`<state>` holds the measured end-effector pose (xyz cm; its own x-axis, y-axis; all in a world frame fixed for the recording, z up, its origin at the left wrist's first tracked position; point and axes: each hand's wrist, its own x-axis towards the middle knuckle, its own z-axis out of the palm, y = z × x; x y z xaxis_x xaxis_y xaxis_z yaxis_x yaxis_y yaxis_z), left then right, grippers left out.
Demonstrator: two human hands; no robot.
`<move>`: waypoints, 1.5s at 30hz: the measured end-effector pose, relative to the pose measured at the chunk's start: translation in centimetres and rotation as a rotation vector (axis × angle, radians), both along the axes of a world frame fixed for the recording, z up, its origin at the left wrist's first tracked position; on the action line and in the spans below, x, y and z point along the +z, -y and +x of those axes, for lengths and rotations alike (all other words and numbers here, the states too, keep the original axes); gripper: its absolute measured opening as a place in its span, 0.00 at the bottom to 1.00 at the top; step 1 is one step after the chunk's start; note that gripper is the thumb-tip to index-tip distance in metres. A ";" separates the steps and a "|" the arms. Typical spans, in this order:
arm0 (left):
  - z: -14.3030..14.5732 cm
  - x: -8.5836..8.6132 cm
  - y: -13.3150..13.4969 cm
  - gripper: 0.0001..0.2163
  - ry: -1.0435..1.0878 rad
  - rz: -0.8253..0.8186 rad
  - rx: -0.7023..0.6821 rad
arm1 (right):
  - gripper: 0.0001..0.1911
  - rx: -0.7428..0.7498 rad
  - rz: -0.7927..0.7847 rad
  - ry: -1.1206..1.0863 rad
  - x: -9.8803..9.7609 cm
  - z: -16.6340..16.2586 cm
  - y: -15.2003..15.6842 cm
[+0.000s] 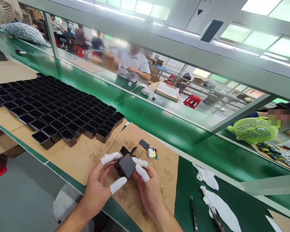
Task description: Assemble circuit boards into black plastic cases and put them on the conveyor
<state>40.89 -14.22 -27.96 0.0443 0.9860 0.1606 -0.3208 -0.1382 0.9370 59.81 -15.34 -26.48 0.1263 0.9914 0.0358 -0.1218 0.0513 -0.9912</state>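
Between my two hands, above the cardboard sheet, is a small black plastic case [126, 166], held tilted. My left hand [99, 182] grips its left side, with white finger cots on thumb and fingers. From the right, my right hand [146, 180], also in white cots, pinches the case at its edge. Just behind the case are a black flat piece and a thin upright black part [133, 150]; whether they are joined to it I cannot tell. Beyond them lie a black cover plate [144, 144] and a small circuit board [153, 153] with white and yellow parts.
Rows of open black cases [62, 112] cover the cardboard at left. Tweezers [193, 212], white gloves [219, 203] and a dark-handled tool [216, 219] lie at right. A green fan [255, 130] stands beyond the green belt [159, 120]. A co-worker [132, 64] works across from me.
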 end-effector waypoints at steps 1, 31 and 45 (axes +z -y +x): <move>0.5 -0.1 0.2 0.24 0.020 -0.004 0.048 | 0.15 0.007 -0.010 -0.040 0.1 0.1 0.0; -1.2 2.6 0.5 0.29 0.131 -0.123 -0.329 | 0.14 0.126 0.039 0.028 1.9 -1.6 1.2; -3.4 -0.2 -0.8 0.32 -0.256 -0.099 -0.336 | 0.17 0.034 0.029 0.004 0.6 -1.2 0.6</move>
